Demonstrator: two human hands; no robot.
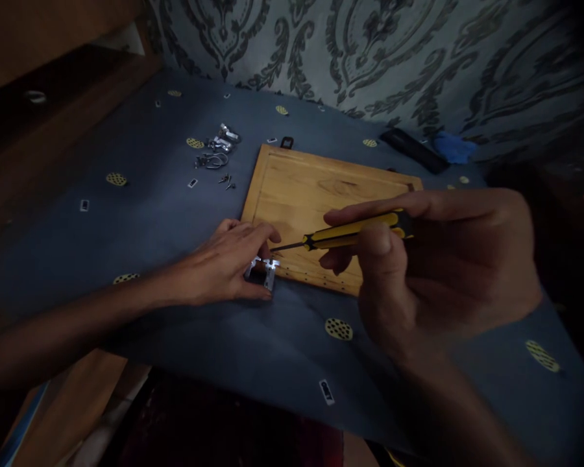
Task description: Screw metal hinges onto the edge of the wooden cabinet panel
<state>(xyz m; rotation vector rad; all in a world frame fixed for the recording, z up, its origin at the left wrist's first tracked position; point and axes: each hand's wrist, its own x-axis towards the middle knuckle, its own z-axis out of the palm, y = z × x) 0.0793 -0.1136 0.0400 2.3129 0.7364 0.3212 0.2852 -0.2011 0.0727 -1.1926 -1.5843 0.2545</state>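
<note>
A wooden panel (316,194) lies flat on a blue patterned cloth (141,227). My left hand (228,263) is closed on a small shiny metal hinge (265,271) and presses it against the panel's near left corner. My right hand (433,259) grips a yellow-and-black screwdriver (355,232). The screwdriver's thin shaft points left, and its tip sits just above the hinge, close to my left fingertips.
A heap of metal hardware and loose screws (217,152) lies on the cloth beyond the panel's left end. A dark flat object (413,150) and a blue crumpled item (452,148) rest near the patterned wall. Wooden furniture stands at the left.
</note>
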